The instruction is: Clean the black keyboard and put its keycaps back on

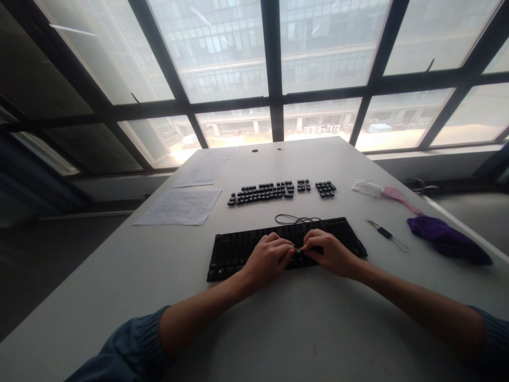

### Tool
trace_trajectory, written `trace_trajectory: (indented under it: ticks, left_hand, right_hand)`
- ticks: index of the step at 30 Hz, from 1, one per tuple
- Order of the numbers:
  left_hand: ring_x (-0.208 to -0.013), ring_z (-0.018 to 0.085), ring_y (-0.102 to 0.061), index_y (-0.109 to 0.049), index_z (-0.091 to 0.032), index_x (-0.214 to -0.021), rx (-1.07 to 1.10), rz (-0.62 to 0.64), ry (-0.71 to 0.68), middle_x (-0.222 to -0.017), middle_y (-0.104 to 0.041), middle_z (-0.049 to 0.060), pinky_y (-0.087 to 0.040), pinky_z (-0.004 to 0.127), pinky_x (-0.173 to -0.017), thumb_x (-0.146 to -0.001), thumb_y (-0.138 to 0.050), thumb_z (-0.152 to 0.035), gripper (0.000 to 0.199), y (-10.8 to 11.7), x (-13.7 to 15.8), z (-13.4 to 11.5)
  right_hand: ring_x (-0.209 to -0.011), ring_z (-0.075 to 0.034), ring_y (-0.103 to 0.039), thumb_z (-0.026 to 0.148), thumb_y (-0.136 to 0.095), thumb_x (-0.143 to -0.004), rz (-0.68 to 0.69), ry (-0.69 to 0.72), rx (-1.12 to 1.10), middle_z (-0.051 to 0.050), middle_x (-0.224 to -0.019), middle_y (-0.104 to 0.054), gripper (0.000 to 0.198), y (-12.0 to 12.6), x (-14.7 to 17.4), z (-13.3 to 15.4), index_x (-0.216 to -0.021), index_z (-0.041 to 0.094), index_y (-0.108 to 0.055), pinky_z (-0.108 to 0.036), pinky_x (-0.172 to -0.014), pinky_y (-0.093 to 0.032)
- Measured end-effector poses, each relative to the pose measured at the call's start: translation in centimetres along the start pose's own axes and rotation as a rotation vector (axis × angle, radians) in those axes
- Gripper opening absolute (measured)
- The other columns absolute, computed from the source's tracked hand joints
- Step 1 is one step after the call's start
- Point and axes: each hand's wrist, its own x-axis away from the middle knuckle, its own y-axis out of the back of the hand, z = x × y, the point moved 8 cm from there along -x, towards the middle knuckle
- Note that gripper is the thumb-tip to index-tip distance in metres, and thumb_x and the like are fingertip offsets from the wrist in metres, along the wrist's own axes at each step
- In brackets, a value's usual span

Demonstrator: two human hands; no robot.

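Right grip [328, 250] at half-obscured key [298, 251].

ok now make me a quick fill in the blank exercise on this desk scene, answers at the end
1. The left hand and right hand are both at a black ____.
2. The paper sheets lie on the ____ side of the desk.
3. The loose keycaps are coloured ____.
4. The large cloth-like item near the right edge is coloured ____.

Missing words: keyboard; left; black; purple.
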Motion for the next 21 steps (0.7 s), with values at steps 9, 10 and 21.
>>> trace_trajectory:
  ticks: [9,10,21]
  left_hand:
    - [-0.096,0.019,-0.061,-0.075,-0.021,-0.101,0.002,0.005,0.002,-0.107,-0.076,0.004,-0.046,0.038,-0.091,-0.102,-0.049,-0.030,0.027,-0.1,0.0,0.2]
    - [-0.097,0.019,-0.061,-0.075,-0.021,-0.101,0.004,0.004,0.002,-0.107,-0.076,0.004,-0.046,0.038,-0.091,-0.102,-0.049,-0.030,0.027,-0.1,0.0,0.2]
    - [-0.096,0.020,-0.062,-0.076,-0.021,-0.100,0.036,-0.006,0.006,-0.105,-0.076,0.005,-0.047,0.038,-0.091,-0.102,-0.049,-0.030,0.028,-0.1,0.0,0.3]
  right_hand:
    - [-0.091,-0.020,-0.063,0.010,-0.064,-0.086,0.040,0.026,0.039,-0.006,-0.094,-0.068,0.014,-0.1,0.0,0.4,-0.086,0.020,-0.073,-0.034,-0.082,-0.051]
    - [-0.091,-0.020,-0.063,0.009,-0.063,-0.086,0.052,0.034,0.055,-0.006,-0.094,-0.068,0.015,-0.2,0.0,0.5,-0.086,0.020,-0.073,-0.035,-0.082,-0.051]
    - [-0.086,-0.019,-0.067,0.008,-0.065,-0.083,-0.031,-0.027,-0.034,-0.006,-0.093,-0.071,0.016,0.2,-0.1,-0.4,-0.084,0.020,-0.076,-0.032,-0.079,-0.053]
